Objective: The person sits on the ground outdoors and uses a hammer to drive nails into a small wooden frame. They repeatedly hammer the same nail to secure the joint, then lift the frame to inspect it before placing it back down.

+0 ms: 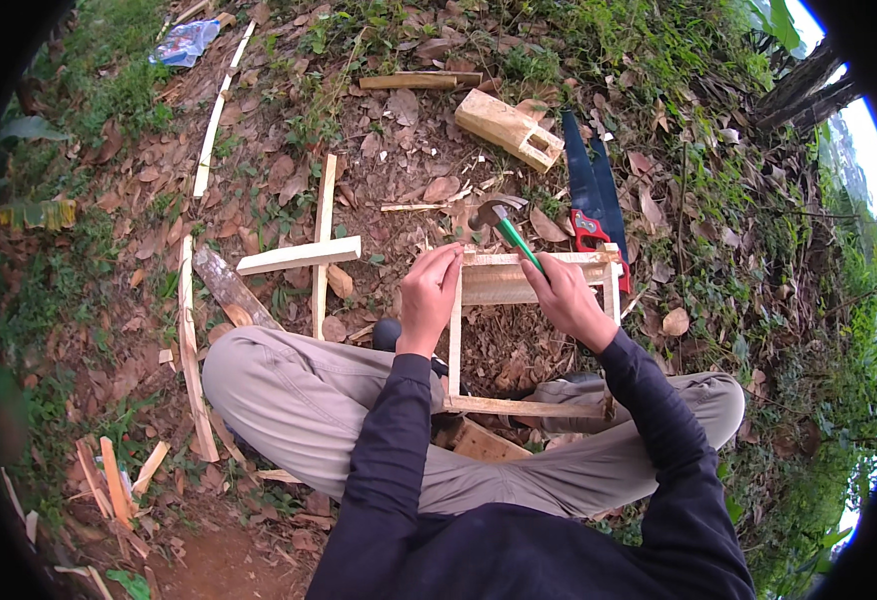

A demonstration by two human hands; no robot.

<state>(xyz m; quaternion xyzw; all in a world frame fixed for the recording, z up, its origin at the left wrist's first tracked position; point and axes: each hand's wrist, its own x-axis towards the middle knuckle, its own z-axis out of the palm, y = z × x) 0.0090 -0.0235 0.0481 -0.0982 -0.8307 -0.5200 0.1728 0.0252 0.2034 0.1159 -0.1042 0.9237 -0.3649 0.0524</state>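
Observation:
My right hand [566,300] is wrapped round the green handle of a claw hammer [508,230], whose metal head is raised just beyond the far rail of a rectangular wooden frame [456,350]. At the frame's far left corner, my left hand [427,298] has thumb and fingertips pinched together. Whatever they may hold there is too small to make out. The frame stands between my bent legs, its near rail towards my lap. Inside its far side shows a wider wooden piece [499,284].
Red-handled saws [587,185] lie beyond the frame at right, near a hollowed wood block [509,128]. Two crossed strips [299,256] lie at left. A long strip [197,350] rests beside my left knee. Split offcuts [116,480] are at lower left, a plastic bag [187,42] at far left.

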